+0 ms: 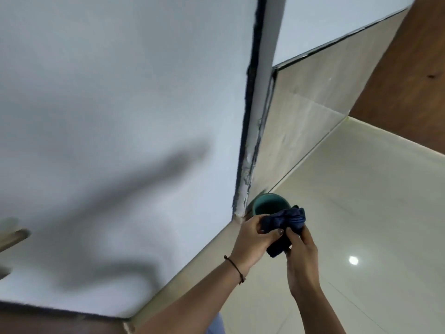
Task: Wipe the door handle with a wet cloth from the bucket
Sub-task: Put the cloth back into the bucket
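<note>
A dark blue cloth (pixel 286 221) is bunched up between both hands, just above and in front of a green bucket (pixel 267 204) that stands on the floor by the wall corner. My left hand (pixel 255 239) grips the cloth's left part. My right hand (pixel 301 251) holds its lower right part. A blurred, light wooden-looking bar (pixel 14 236) juts in at the far left edge; I cannot tell whether it is the door handle.
A white wall (pixel 120 116) fills the left, ending at a corner post (pixel 255 116). A brown wooden panel (pixel 404 75) stands at the upper right. The glossy cream tiled floor (pixel 361 201) spreads to the right.
</note>
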Demonstrator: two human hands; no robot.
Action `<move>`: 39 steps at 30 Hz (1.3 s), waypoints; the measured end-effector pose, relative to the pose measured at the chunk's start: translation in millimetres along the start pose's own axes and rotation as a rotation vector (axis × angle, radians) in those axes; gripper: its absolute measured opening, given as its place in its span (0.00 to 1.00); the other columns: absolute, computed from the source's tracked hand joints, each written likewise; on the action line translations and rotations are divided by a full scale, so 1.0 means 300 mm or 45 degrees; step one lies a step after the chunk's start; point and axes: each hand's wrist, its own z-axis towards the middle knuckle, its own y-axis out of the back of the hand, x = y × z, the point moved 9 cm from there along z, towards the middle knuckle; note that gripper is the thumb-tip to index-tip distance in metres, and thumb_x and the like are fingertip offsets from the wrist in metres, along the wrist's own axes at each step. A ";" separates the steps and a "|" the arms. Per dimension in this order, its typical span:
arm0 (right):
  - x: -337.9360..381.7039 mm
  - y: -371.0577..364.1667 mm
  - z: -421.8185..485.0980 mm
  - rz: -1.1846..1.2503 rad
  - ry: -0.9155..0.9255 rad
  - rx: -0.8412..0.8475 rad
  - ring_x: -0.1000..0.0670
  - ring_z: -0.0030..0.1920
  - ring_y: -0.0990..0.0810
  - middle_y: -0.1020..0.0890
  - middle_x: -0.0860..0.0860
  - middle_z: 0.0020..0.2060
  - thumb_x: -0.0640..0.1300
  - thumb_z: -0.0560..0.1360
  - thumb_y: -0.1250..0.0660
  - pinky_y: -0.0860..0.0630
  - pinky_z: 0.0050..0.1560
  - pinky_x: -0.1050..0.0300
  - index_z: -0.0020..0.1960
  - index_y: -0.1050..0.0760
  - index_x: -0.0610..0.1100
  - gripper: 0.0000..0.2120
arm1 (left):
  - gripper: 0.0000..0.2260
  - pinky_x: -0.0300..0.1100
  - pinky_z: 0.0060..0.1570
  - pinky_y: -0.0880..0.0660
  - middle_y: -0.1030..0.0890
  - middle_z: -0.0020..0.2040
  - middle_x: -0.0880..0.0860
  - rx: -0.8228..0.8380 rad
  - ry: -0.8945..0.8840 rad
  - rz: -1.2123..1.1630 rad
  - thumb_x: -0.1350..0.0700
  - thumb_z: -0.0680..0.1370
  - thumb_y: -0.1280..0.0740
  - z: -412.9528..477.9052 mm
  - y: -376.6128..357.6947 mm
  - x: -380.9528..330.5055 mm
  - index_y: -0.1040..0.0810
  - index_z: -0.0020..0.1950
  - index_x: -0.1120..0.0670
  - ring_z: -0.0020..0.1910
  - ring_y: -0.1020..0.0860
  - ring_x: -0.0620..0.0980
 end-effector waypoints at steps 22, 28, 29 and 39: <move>-0.379 0.389 1.367 -0.679 -0.705 -0.168 0.50 0.36 0.22 0.18 0.46 0.39 0.39 0.72 0.29 0.28 0.35 0.58 0.43 0.22 0.43 0.02 | 0.15 0.34 0.45 0.23 0.16 0.49 0.50 0.115 0.563 0.349 0.53 0.72 0.30 1.359 -0.240 0.704 0.21 0.57 0.55 0.49 0.18 0.45; -0.886 0.476 1.827 -0.925 -0.786 -0.062 0.52 0.31 0.25 0.21 0.51 0.31 0.39 0.70 0.30 0.31 0.29 0.65 0.40 0.24 0.44 0.04 | 0.05 0.34 0.35 0.26 0.18 0.37 0.52 -0.172 0.675 0.505 0.63 0.71 0.31 1.688 -0.195 1.214 0.21 0.44 0.55 0.36 0.21 0.43; -0.991 0.493 1.899 -0.948 -0.801 -0.042 0.50 0.33 0.24 0.21 0.50 0.32 0.39 0.71 0.30 0.30 0.30 0.62 0.41 0.24 0.43 0.03 | 0.05 0.41 0.39 0.24 0.17 0.39 0.54 -0.217 0.702 0.529 0.62 0.70 0.32 1.745 -0.189 1.307 0.21 0.45 0.57 0.38 0.21 0.49; -1.899 0.603 2.376 -1.035 -1.105 0.053 0.38 0.65 0.25 0.24 0.37 0.64 0.32 0.76 0.42 0.29 0.65 0.51 0.68 0.31 0.36 0.21 | 0.05 0.44 0.36 0.31 0.23 0.42 0.61 -0.453 1.179 0.360 0.69 0.73 0.36 2.116 -0.107 2.301 0.23 0.44 0.62 0.43 0.26 0.53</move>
